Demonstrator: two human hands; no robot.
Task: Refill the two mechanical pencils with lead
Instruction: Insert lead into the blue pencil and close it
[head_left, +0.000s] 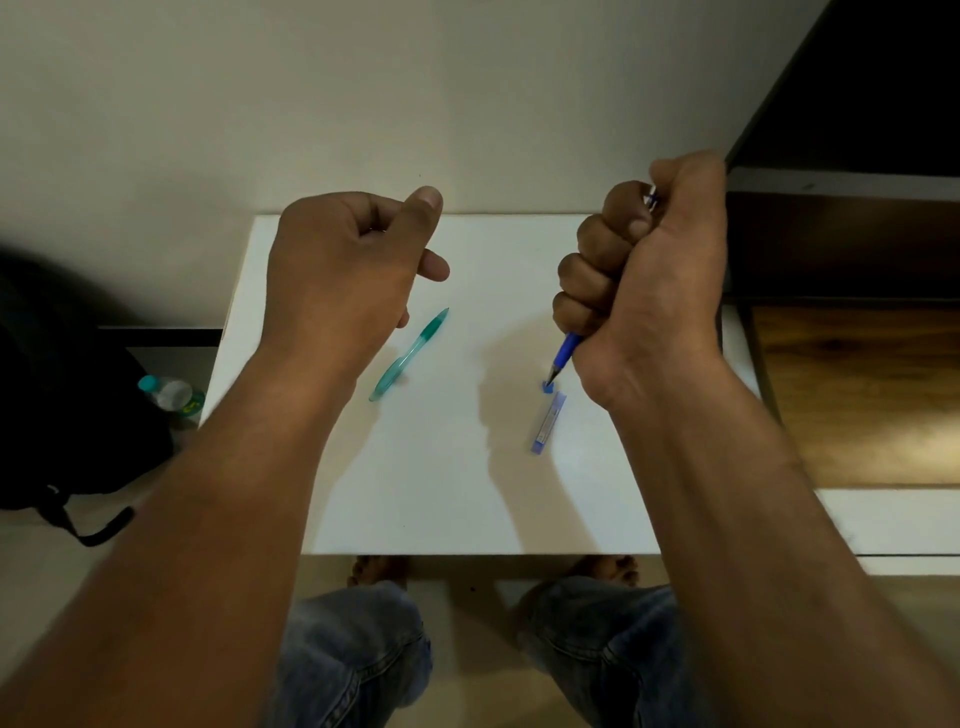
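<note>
My right hand (644, 275) is closed in a fist around a blue mechanical pencil (565, 353); its tip points down at the white table (457, 493) and its top end peeks out by my thumb. Just below the tip lie a small blue cap (547, 387) and a clear blue lead case (548, 423). A green translucent mechanical pencil (410, 356) lies diagonally on the table under my left hand (353, 265). That hand hovers above the table, fingers loosely curled, thumb up, nothing visible in it.
A black backpack (67, 395) and a plastic bottle (171, 393) sit on the floor to the left of the table. A dark wooden shelf unit (852, 338) stands close on the right. The wall runs behind the table. My knees are under the near edge.
</note>
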